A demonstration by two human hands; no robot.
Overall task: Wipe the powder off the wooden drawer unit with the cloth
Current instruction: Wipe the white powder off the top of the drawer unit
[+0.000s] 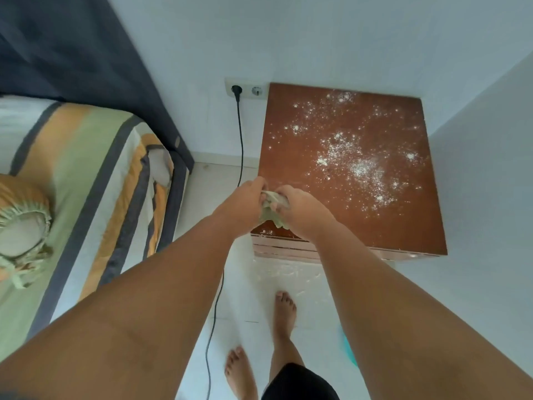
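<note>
A brown wooden drawer unit (pixel 302 134) stands in the corner against the white wall. White powder (pixel 357 166) is scattered over most of its top, thickest right of the middle. A pale green cloth (pixel 272 209) is bunched between both hands above the unit's front left corner. My left hand (pixel 245 206) grips the cloth from the left. My right hand (pixel 300 215) grips it from the right, and the two hands touch. Most of the cloth is hidden inside the fists.
A bed (pixel 86 180) with a striped cover lies to the left. A black cable (pixel 240 145) runs from a wall socket (pixel 246 89) down across the floor. My bare feet (pixel 284 313) stand on white tiles dusted with powder in front of the unit.
</note>
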